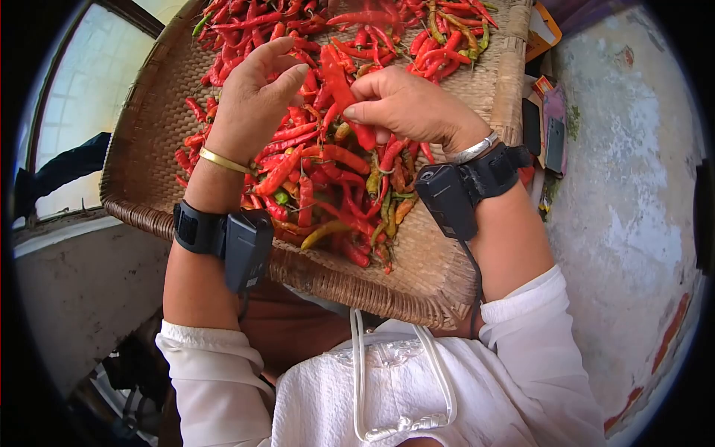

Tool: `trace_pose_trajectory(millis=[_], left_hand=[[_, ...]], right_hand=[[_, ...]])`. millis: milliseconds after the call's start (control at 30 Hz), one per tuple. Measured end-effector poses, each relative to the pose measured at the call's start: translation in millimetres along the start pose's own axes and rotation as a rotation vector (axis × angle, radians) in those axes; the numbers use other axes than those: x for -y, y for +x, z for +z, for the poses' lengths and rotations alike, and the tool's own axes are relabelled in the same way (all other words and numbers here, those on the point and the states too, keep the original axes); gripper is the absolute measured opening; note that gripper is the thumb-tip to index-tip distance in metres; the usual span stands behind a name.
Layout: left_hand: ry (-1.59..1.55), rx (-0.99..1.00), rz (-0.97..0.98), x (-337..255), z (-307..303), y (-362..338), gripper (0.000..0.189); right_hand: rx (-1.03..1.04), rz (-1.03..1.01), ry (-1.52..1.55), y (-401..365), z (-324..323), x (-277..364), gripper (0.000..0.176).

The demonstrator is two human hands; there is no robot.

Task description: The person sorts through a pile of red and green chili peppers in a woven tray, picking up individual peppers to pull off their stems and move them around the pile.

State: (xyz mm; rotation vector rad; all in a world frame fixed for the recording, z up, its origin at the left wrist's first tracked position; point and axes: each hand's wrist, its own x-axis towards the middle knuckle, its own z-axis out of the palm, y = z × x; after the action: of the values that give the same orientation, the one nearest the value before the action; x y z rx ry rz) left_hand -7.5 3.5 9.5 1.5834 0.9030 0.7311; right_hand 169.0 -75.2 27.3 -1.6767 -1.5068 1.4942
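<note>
A wide woven basket [447, 272] holds a heap of red peppers [279, 171], with some green and orange ones among them. Over the middle of the heap, my right hand [406, 100] pinches a large red pepper [337, 78] between thumb and fingers. To its left is my left hand [257, 93], raised above the peppers with thumb and fingers apart and nothing seen between them. A yellow-orange pepper [325, 233] lies near the front of the heap. Both wrists carry a bangle and a strapped black device.
A window [74, 97] and a dark cloth [71, 170] are at the left. Beyond the basket's right edge lie a phone [555, 141] and an orange box [541, 33]. A worn wall [633, 186] stands at the right.
</note>
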Motion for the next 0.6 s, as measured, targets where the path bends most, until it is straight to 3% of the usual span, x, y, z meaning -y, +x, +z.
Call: trace_pose_trajectory(millis=[33,100,167,233,300,367,400,433,600], left_hand=[[0.039,0.049,-0.028,1,-1,0,0.032],[0.078,0.097,-0.055,3,-2,-1,0.032],[0.347,0.326,0.028,4,0,-6,0.031],[0.442,0.386,0.04,0,5,-12,0.03],[0.778,0.551,0.216,1,8,-16,0.032],[0.845,0.565,0.211,7,10,-20,0.034],[0.941,0.628,0.212,8,11,-21,0.031],[1.037,0.689,0.213,10,13,-21,0.03],[1.148,0.654,0.213,19,20,-20,0.018]], right_hand=[[-0.127,-0.029,0.164,0,-6,-3,0.019],[-0.392,-0.281,0.667,7,-12,-10,0.02],[-0.451,-0.292,0.678,9,-20,-19,0.022],[-0.513,-0.303,0.688,8,-19,-19,0.024],[-0.353,-0.151,0.033,9,-6,-17,0.028],[-0.165,-0.122,-0.512,10,11,-21,0.028],[-0.055,-0.091,-0.68,10,17,-24,0.037],[0.038,0.05,-0.728,10,24,-24,0.034],[-0.026,-0.022,-0.76,8,34,-26,0.029]])
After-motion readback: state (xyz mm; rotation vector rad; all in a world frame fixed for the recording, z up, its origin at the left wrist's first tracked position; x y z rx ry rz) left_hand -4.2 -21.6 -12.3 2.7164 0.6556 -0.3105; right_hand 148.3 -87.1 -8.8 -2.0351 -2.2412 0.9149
